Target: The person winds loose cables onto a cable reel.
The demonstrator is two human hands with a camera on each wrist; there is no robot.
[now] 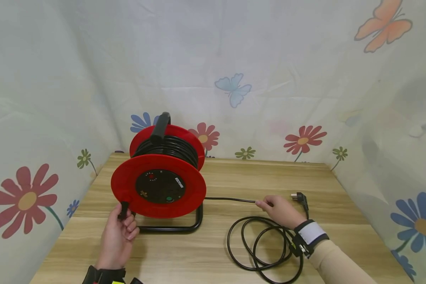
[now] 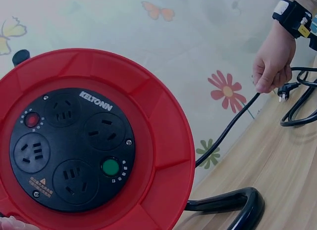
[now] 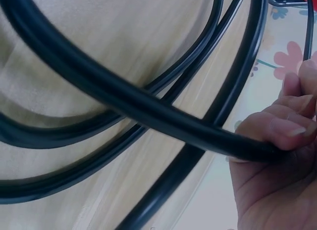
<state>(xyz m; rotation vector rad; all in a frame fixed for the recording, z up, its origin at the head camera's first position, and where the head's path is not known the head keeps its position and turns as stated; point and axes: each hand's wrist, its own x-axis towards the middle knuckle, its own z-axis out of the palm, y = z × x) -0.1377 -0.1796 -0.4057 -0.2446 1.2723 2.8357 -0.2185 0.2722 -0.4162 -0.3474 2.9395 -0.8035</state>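
We find the left hand (image 1: 118, 236) gripping the knob (image 1: 123, 211) of the reel (image 1: 122, 175) just beyond it, while the right hand (image 1: 283, 212), farther off, grips the cable (image 1: 230, 198) running leftward to the reel.

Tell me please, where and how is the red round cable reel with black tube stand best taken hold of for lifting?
Probably best by the black bar-shaped handle at its top, coming from above: the bar looks slim enough to close a hand around, and it rises higher than the red round front disc, with nothing lying over it.
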